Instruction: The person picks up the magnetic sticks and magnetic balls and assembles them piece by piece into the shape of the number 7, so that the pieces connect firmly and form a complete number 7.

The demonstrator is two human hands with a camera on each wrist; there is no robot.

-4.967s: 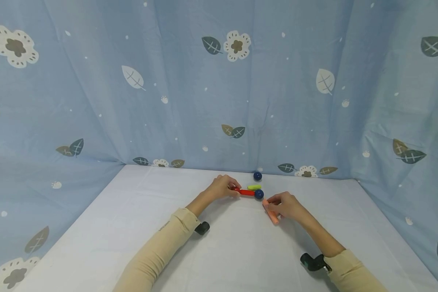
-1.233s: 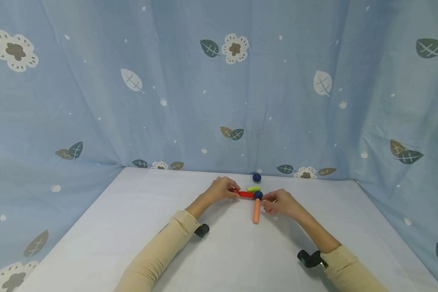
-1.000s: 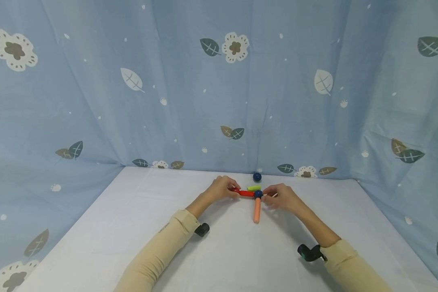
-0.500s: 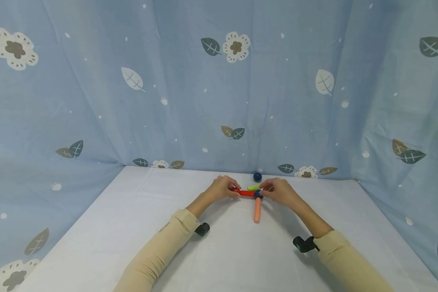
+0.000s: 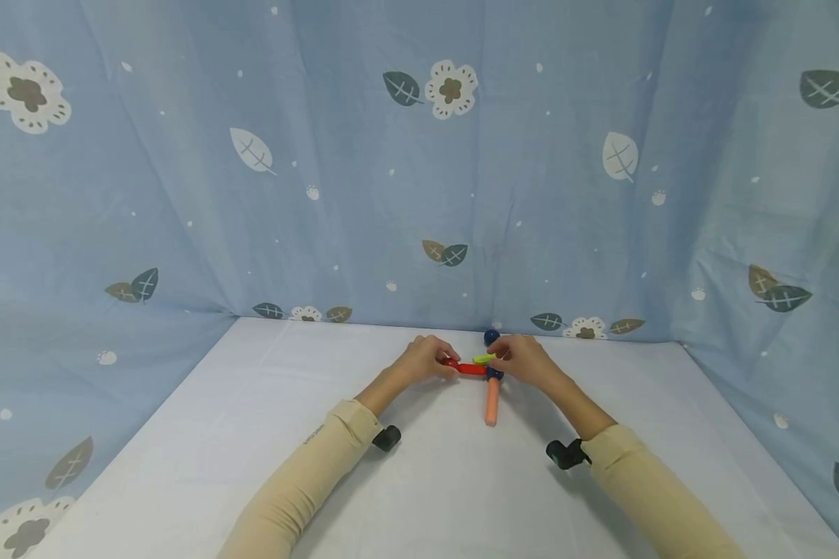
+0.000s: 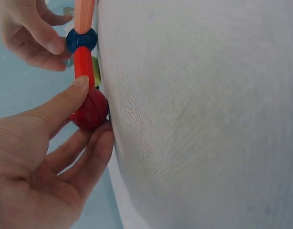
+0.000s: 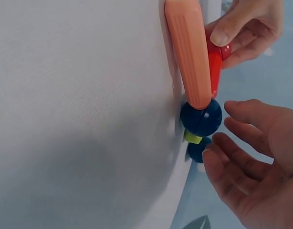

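Note:
My left hand (image 5: pixel 422 359) (image 6: pixel 51 157) pinches a red ball (image 6: pixel 90 110) between thumb and fingers. A red stick (image 5: pixel 472 369) joins that ball to a blue ball (image 7: pixel 202 117), and an orange stick (image 5: pixel 492 402) (image 7: pixel 190 52) runs from the blue ball toward the near side of the table. My right hand (image 5: pixel 527 362) (image 7: pixel 261 157) is just right of the blue ball, fingers apart and bent, over one end of a yellow-green stick (image 5: pixel 482 359) (image 7: pixel 193 138). Whether its fingertips touch that stick is unclear. A second blue ball (image 5: pixel 492 337) (image 7: pixel 198 150) lies farther back.
A white cloth (image 5: pixel 433 481) covers the table. Behind it hangs a blue curtain (image 5: pixel 363 194) with leaves and flowers, close to the far blue ball. A black wrist camera sits under each sleeve, one at the left (image 5: pixel 388 439) and one at the right (image 5: pixel 566 453).
The orange stick has gone from my right hand onto the blue ball. My right hand has since shifted back and left toward the yellow-green stick. My left hand has stayed on the red ball.

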